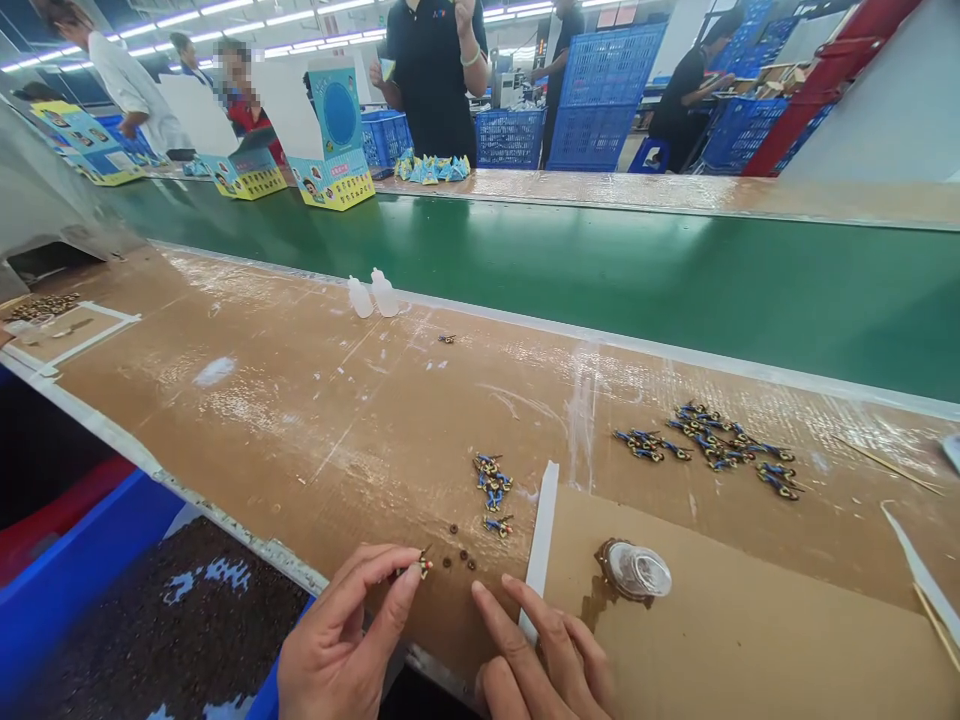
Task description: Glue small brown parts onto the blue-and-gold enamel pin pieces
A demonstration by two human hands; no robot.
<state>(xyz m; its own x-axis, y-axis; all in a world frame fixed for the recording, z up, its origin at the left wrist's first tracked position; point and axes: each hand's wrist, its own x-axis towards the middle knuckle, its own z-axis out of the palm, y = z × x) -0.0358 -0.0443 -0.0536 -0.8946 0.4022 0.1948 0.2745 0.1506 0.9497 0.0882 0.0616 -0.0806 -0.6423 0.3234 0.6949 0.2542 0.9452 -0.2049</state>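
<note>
My left hand pinches a small painted figurine between thumb and forefinger; most of it is hidden by the fingertips. Close by, my right hand rests at the table edge with fingers apart, holding nothing visible. Its forefinger tip is just below a few small dark brown discs on the cardboard-covered table. Beyond them lies a little group of blue and yellow figurines. To the right of my hand, a clear plastic cup sits on a cardboard sheet, with a brown stain around it.
More figurines lie at the right, and one lies farther back. Two white squeeze bottles stand by the green conveyor belt. A blue bin of small dark pieces is at lower left. People work beyond the belt.
</note>
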